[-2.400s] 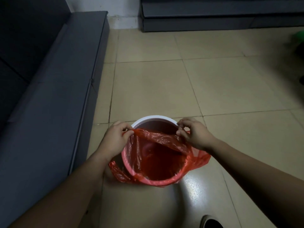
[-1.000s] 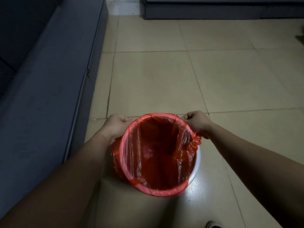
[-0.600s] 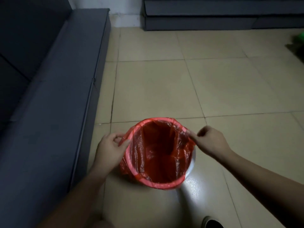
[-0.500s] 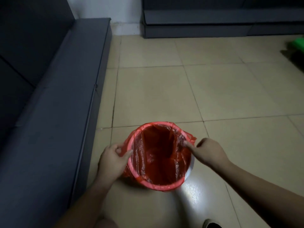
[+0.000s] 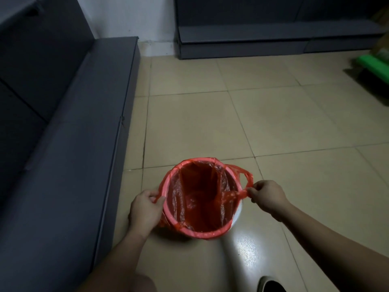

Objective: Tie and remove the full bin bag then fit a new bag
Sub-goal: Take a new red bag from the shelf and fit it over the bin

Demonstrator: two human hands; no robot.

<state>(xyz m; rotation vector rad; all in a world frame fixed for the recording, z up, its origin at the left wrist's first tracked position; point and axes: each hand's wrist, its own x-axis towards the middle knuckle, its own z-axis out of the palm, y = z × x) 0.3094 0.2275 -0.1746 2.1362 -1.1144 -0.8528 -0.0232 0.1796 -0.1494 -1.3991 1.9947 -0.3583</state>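
A red plastic bin bag (image 5: pixel 197 199) lines a small white bin (image 5: pixel 237 216) that stands on the tiled floor, its edge folded over the whole rim. The bag looks empty inside. My left hand (image 5: pixel 145 209) pinches the bag's handle loop at the bin's left side. My right hand (image 5: pixel 266 196) pinches the other handle loop and holds it stretched out to the right of the rim.
A dark grey sofa (image 5: pixel 63 144) runs along the left, close to the bin. Another grey bench (image 5: pixel 252 43) lines the far wall. A green object (image 5: pixel 372 64) lies at the far right. A shoe tip (image 5: pixel 270 284) shows at the bottom edge.
The bag's edge went from half fitted to folded over the whole rim. Both hands then left the rim and now pull the handle loops outward, the right one farther out.
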